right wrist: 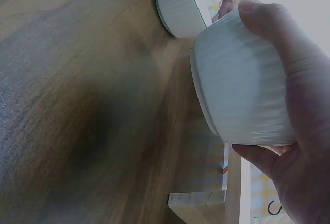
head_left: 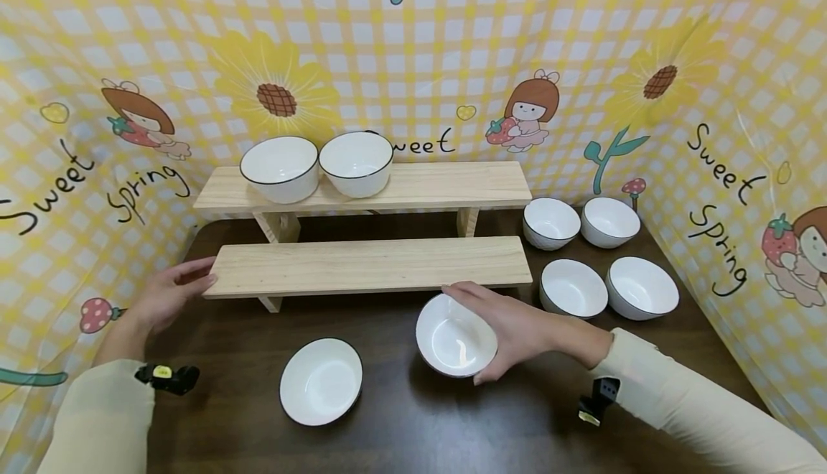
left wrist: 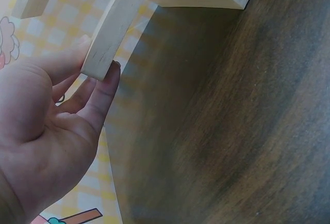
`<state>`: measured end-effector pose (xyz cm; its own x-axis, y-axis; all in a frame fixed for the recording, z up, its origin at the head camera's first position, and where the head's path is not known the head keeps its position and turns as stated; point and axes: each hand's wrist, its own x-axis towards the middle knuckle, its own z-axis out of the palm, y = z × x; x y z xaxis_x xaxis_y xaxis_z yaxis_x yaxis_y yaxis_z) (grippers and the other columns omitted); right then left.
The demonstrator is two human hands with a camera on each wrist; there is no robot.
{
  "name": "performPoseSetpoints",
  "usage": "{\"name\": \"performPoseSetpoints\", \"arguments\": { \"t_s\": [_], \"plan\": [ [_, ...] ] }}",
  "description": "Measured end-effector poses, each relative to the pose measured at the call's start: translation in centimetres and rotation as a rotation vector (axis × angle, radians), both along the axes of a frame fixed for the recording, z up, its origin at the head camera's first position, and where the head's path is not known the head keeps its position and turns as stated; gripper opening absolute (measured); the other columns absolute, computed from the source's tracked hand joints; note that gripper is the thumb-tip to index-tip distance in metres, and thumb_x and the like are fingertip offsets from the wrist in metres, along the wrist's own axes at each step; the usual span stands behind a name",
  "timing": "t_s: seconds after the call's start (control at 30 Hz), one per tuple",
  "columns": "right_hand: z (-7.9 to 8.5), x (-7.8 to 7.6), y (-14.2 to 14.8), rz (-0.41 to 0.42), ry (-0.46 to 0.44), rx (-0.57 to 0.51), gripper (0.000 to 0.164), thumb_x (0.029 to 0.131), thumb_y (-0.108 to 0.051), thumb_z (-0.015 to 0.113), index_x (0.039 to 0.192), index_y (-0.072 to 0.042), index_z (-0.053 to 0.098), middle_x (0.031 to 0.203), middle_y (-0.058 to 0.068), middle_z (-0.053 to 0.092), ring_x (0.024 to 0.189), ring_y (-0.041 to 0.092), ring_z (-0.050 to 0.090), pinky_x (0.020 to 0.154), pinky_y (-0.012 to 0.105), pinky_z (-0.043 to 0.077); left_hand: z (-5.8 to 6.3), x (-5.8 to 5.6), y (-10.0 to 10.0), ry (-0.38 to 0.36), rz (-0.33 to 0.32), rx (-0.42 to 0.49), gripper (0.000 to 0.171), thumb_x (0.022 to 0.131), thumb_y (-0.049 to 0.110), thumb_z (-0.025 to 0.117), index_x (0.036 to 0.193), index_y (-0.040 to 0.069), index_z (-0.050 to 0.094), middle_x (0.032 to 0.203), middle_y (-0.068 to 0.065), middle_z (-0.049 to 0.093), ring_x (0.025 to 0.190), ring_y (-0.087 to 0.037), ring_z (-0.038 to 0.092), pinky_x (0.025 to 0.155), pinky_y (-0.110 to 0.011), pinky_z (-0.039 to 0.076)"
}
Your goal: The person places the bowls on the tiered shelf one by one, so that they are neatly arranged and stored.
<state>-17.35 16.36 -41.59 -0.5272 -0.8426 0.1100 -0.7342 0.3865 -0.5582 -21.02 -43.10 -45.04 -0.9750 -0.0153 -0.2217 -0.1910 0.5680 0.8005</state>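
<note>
My right hand (head_left: pixel 510 327) grips a white bowl (head_left: pixel 455 337) with a dark rim by its side, thumb near, fingers on the far side. In the right wrist view this ribbed bowl (right wrist: pixel 242 80) hangs above the tabletop, its base off the wood. At the left end of the lower wooden shelf board (head_left: pixel 371 266), my left hand (head_left: pixel 166 294) pinches the board's edge. The left wrist view has thumb and fingers on either side of that board end (left wrist: pixel 111 44). Another dark-rimmed white bowl (head_left: pixel 321 382) stands upright on the table, left of the held one.
Two dark-rimmed bowls, a left one (head_left: pixel 281 170) and a right one (head_left: pixel 357 165), sit on the upper shelf (head_left: pixel 446 183). Several smaller white bowls (head_left: pixel 573 289) stand on the dark table (head_left: pixel 413 431) right of the shelves. Yellow checked cloth (head_left: pixel 426 50) encloses the back and sides.
</note>
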Motion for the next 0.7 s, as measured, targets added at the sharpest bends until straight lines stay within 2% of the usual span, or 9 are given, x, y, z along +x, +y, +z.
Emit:
{"name": "performPoseSetpoints", "arguments": {
  "t_s": [0.2,0.53,0.7],
  "plan": [
    [0.7,-0.3,0.4,-0.039,0.019,0.004,0.126,0.062,-0.045,0.096,0.158,-0.001,0.027,0.155,0.008,0.035,0.131,0.024,0.049,0.105,0.043,0.047,0.2,0.1,0.2,-0.019,0.003,0.000,0.079,0.102,0.044,0.060,0.157,-0.004,0.031,0.152,-0.031,0.037,0.098,0.007,0.050,0.079,-0.013,0.046],
    [1.9,-1.1,1.0,-0.091,0.022,0.004,0.126,0.061,-0.044,0.097,0.159,-0.004,0.027,0.154,0.009,0.037,0.131,0.027,0.050,0.102,0.045,0.048,0.3,-0.1,0.1,-0.014,-0.003,-0.004,0.078,0.102,0.044,0.060,0.156,-0.004,0.031,0.151,-0.031,0.037,0.098,0.007,0.050,0.079,-0.013,0.046],
    [2.2,-1.5,1.2,-0.109,0.053,-0.002,0.127,0.061,-0.045,0.097,0.159,-0.006,0.027,0.154,0.010,0.038,0.130,0.028,0.051,0.101,0.046,0.049,0.4,0.0,0.2,-0.031,0.001,-0.032,0.079,0.101,0.047,0.059,0.157,-0.001,0.032,0.152,-0.031,0.037,0.105,-0.002,0.051,0.084,-0.020,0.048]
  ]
}}
